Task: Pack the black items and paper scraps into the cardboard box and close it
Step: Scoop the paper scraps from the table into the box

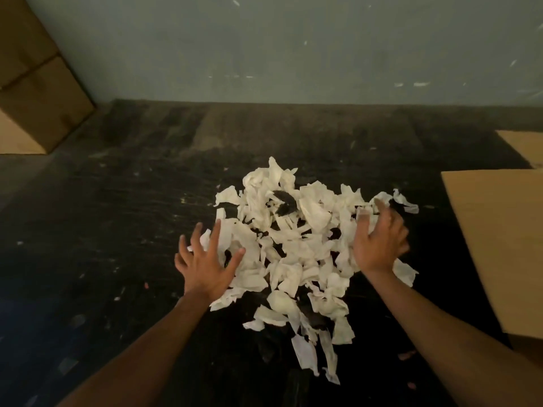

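The paper scraps (296,254) lay heaped on the dark floor (117,230), hiding black items (283,202). The left hand (205,265) and right hand (379,242) were spread open, holding nothing, beside the pile. The box flap (496,245) lay right. Scraps looked light and floppy; scooping from both sides underneath seemed best.

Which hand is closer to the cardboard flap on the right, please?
The right hand. It is at the right edge of the paper pile, a short way from the cardboard flap. The left hand is at the pile's far left side.
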### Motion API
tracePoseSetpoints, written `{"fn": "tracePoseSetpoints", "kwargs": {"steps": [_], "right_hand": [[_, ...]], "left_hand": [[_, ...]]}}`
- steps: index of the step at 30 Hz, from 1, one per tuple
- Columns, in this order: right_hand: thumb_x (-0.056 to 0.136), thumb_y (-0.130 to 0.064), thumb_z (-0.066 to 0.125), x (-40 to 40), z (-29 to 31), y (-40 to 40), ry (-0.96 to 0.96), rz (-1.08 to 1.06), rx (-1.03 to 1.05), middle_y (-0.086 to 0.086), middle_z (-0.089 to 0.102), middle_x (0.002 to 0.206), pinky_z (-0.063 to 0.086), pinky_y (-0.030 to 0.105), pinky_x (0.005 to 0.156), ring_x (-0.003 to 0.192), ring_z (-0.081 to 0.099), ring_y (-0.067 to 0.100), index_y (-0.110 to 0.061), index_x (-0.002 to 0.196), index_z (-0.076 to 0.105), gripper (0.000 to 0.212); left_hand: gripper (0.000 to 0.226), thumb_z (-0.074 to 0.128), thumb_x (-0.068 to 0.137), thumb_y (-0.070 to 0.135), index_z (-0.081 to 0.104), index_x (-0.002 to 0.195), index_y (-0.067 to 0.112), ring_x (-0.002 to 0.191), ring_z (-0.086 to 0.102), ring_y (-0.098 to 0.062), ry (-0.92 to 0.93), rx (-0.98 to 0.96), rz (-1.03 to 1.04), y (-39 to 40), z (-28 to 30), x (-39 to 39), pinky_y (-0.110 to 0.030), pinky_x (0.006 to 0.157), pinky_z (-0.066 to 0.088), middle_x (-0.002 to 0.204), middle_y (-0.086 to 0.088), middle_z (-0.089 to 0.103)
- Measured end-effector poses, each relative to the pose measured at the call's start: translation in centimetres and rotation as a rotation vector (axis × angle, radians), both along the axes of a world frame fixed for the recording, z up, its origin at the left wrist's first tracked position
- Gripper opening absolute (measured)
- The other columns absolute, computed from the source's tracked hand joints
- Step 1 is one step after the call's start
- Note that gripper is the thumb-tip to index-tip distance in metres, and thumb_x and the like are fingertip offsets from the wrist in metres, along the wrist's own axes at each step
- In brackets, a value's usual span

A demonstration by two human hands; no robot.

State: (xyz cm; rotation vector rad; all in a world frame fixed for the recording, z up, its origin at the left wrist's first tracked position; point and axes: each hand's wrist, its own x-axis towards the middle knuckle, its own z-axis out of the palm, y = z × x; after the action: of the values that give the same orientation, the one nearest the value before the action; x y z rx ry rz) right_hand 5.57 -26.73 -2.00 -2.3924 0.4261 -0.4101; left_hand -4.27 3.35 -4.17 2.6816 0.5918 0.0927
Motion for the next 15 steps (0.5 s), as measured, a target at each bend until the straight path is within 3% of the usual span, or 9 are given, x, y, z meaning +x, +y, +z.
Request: {"fn": "tracePoseSetpoints", "kwargs": {"steps": [2,4,6,8,12,15], "right_hand": [[0.093,-0.063,0.028,3.4,-0.2,-2.1,0.204,-0.111,0.065,0.008,0.017,0.158,0.014,0.062,0.110,0.143,0.016,0.039,-0.042,0.145,0.024,0.057],[0.087,-0.071,0.018,6.0,-1.5,-4.2,0.415,-0.151,0.157,0.004,0.007,0.161,0.007,0.066,0.112,0.145,0.006,0.039,-0.050,0.146,0.015,0.062],[0.082,-0.072,0.012,6.9,-2.8,-4.8,0.541,-0.077,0.147,0.006,0.014,0.160,0.008,0.069,0.110,0.145,0.010,0.040,-0.051,0.143,0.021,0.066],[0.083,-0.070,0.017,6.1,-3.4,-3.8,0.564,0.013,0.137,0.007,0.027,0.156,0.010,0.070,0.110,0.143,0.017,0.039,-0.050,0.140,0.030,0.062],[0.092,-0.066,0.024,2.8,-3.0,-0.4,0.533,0.135,0.136,0.001,0.034,0.154,-0.003,0.066,0.111,0.146,0.016,0.032,-0.044,0.142,0.035,0.057],[0.088,-0.071,0.024,0.2,-3.2,1.2,0.457,0.296,0.185,0.000,0.038,0.151,0.009,0.063,0.115,0.143,0.026,0.028,-0.045,0.140,0.038,0.060]], "left_hand": [[0.094,0.018,0.069,0.093,-0.005,0.149,0.051,0.147,-0.015,-0.039,0.065,-0.101,0.111,1.3,-0.4,2.4,-0.069,0.113,-0.002,0.164,0.000,-0.010],[0.097,0.014,0.066,0.094,-0.006,0.150,0.048,0.147,-0.013,-0.040,0.163,-0.177,0.155,1.9,-0.8,4.1,-0.070,0.112,-0.005,0.165,-0.003,-0.006],[0.097,0.012,0.067,0.093,-0.002,0.151,0.047,0.149,-0.006,-0.040,0.220,-0.202,0.124,1.8,-1.1,5.0,-0.069,0.112,-0.007,0.165,-0.005,0.005],[0.093,0.017,0.072,0.091,0.004,0.152,0.046,0.149,-0.003,-0.038,0.209,-0.225,0.058,0.9,-1.4,5.3,-0.068,0.113,-0.007,0.164,-0.005,0.012],[0.091,0.017,0.074,0.089,0.011,0.152,0.043,0.150,0.001,-0.035,0.202,-0.241,-0.076,-1.3,-1.5,5.0,-0.065,0.115,-0.006,0.163,-0.004,0.018],[0.084,0.018,0.080,0.084,0.014,0.152,0.041,0.149,0.008,-0.032,0.182,-0.252,-0.148,-2.6,-1.4,4.4,-0.061,0.116,-0.003,0.160,-0.005,0.026]]}}
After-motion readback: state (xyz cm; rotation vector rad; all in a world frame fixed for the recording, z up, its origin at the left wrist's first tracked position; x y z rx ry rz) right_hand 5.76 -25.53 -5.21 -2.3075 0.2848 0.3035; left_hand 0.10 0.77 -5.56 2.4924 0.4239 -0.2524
